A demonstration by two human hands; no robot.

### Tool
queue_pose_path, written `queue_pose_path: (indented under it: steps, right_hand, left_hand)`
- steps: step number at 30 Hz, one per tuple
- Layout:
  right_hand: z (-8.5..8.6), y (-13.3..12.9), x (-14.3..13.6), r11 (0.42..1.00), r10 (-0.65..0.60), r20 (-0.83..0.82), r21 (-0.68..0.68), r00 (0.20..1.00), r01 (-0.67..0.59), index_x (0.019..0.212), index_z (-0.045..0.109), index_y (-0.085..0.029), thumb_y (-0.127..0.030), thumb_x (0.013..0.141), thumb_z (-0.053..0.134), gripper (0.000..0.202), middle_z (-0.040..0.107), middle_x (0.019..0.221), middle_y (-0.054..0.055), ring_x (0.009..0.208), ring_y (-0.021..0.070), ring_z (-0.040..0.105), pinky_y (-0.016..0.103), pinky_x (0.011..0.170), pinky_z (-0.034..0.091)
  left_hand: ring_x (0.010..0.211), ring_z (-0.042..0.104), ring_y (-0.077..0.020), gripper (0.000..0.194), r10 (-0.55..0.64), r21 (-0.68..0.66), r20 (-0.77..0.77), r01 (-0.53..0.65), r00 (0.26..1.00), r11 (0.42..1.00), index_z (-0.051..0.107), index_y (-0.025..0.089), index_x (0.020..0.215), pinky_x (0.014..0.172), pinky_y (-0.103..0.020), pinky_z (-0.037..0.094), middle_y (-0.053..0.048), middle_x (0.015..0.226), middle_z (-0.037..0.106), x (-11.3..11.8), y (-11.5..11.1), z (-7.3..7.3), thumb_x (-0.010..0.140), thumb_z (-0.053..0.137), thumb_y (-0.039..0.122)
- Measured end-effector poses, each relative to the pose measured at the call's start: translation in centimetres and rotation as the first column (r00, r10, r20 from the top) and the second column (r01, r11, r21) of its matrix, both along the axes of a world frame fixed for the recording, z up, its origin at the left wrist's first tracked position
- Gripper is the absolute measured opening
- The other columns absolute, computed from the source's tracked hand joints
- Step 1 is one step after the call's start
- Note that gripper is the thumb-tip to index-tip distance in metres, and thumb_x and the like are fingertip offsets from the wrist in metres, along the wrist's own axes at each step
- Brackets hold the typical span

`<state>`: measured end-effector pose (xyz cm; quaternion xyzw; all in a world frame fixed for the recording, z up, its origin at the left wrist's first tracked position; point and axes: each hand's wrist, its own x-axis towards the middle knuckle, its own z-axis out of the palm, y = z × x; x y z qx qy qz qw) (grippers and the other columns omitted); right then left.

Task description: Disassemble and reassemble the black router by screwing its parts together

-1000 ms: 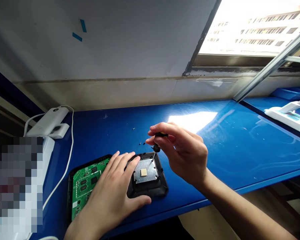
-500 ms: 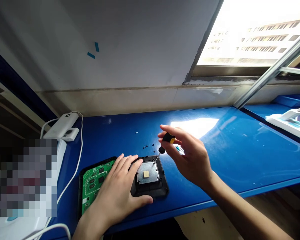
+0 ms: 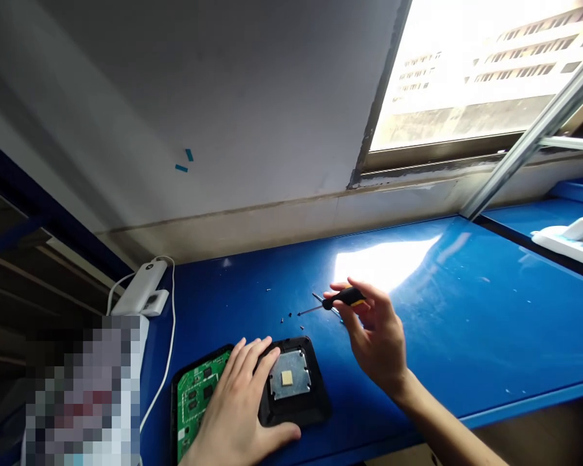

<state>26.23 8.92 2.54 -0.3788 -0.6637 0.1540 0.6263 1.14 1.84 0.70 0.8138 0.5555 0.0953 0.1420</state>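
Note:
My left hand (image 3: 240,401) lies with its fingers stretched out across the black plastic cover (image 3: 298,414) and the edge of the green circuit board (image 3: 194,395). A metal plate (image 3: 298,369) with a small beige pad (image 3: 286,377) sits inside that cover. Between the fingers of my right hand (image 3: 376,336) is a black and yellow screwdriver (image 3: 352,296), held nearly level above the table. Its tip is close to the small dark screws (image 3: 290,315); whether a screw clings to the tip is too small to tell.
A thin metal tool (image 3: 317,297) lies behind the screwdriver. White power strips (image 3: 140,285) stand at the left, with a white cable (image 3: 173,323) running forward. Another power strip (image 3: 558,239) is at the far right, past a metal post (image 3: 515,149). Sunlight glares on the blue table (image 3: 466,336).
My right hand has lifted the screwdriver off the metal plate and swung its tip back towards the loose screws. My left hand stays on the cover. The whole view has shifted.

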Motion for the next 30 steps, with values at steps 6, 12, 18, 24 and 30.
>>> queue_pose_path:
  steps: [6,12,18,24,30]
  right_hand:
    - [-1.1,0.5,-1.0,0.999,0.017,-0.017,-0.032,1.0,-0.018,0.133,0.056,-0.029,-0.008,0.098,0.063,0.041,0.075,0.114,0.008,0.096,0.0202,0.081,0.034,0.078,0.072]
    - [-1.6,0.8,-1.0,0.998,0.022,-0.059,-0.054,0.998,-0.026,0.134,0.055,-0.03,-0.009,0.099,0.062,0.042,0.074,0.116,0.007,0.099,0.0188,0.08,0.033,0.081,0.07]
    - [-1.8,1.0,-1.0,0.995,0.042,-0.091,-0.084,0.995,-0.05,0.134,0.056,-0.032,-0.009,0.099,0.062,0.042,0.073,0.117,0.006,0.101,0.0184,0.079,0.032,0.082,0.07]
    - [-2.0,1.2,-1.0,0.991,0.063,-0.106,-0.108,0.992,-0.074,0.134,0.056,-0.032,-0.008,0.098,0.063,0.045,0.073,0.118,0.006,0.101,0.019,0.079,0.033,0.081,0.07]
    - [-1.5,0.3,-0.8,0.988,0.082,-0.172,-0.114,0.982,-0.102,0.134,0.056,-0.034,-0.005,0.097,0.063,0.047,0.072,0.121,0.004,0.103,0.02,0.079,0.035,0.084,0.07]
  left_hand:
    - [0.145,0.045,-0.0502,0.1,-0.049,0.056,-0.058,0.052,0.997,0.997,0.052,0.034,0.152,0.111,-0.067,0.05,-0.01,0.161,0.051,-1.0,0.2,-2.0,0.06,0.092,0.045]
    - [0.142,0.053,-0.0465,0.102,-0.123,0.136,-0.123,0.14,0.985,0.981,0.046,0.034,0.156,0.11,-0.061,0.053,-0.009,0.159,0.055,-2.0,0.3,-2.6,0.065,0.09,0.049]
    - [0.14,0.055,-0.0434,0.099,-0.18,0.203,-0.183,0.216,0.967,0.955,0.046,0.028,0.156,0.106,-0.058,0.056,-0.01,0.158,0.055,-2.4,0.4,-2.6,0.069,0.086,0.05]
    - [0.137,0.058,-0.0447,0.099,-0.18,0.242,-0.212,0.231,0.96,0.942,0.047,0.025,0.154,0.1,-0.059,0.06,-0.011,0.157,0.057,-2.0,0.3,-2.1,0.067,0.087,0.049]
    - [0.138,0.057,-0.0447,0.1,-0.155,0.251,-0.222,0.21,0.963,0.945,0.047,0.022,0.154,0.1,-0.059,0.061,-0.013,0.158,0.055,-1.2,0.0,-1.0,0.066,0.087,0.047]
